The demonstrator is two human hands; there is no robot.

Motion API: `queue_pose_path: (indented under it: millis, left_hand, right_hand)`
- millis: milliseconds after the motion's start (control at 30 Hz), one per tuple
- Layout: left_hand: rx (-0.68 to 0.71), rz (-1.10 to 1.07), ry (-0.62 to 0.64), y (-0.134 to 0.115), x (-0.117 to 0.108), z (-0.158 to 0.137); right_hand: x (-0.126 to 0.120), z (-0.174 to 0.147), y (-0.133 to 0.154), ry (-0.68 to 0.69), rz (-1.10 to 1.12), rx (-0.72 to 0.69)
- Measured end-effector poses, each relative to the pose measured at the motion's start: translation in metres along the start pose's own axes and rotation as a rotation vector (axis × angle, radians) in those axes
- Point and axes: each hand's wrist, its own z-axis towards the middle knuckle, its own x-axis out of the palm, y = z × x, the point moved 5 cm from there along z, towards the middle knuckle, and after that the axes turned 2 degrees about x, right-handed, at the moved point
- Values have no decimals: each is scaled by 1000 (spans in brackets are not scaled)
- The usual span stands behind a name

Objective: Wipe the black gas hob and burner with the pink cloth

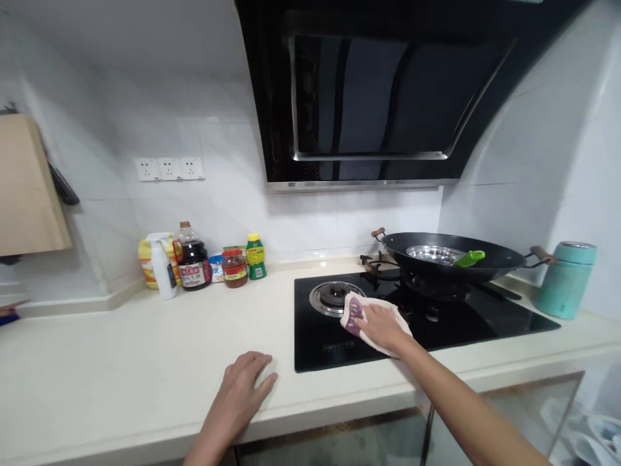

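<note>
Palm down, perhaps for broad contact, the right hand covers a cloth at the gas cooktop's front edge; I can't tell if its grip pinches. Loosely open, the left hand rests by the table's front edge, perhaps for balance.

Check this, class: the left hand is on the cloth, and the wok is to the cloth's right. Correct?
One mistake: the head view shows the right hand on the cloth, while the left hand is at the counter. The wok is indeed to the cloth's right.
</note>
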Motion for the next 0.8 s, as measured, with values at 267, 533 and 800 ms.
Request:
queue_pose_path:
  millis: [267,533,800]
  left_hand:
    - [-20,-24,5,3,-1,3]
    - [-24,-21,14,6,0,5]
    - [-22,-34,18,9,-1,7]
  right_hand:
    - [22,-20,74,71,75,-117]
    - [21,-54,114,206,251,-548]
    - [-19,-25,-4,72,151,-244]
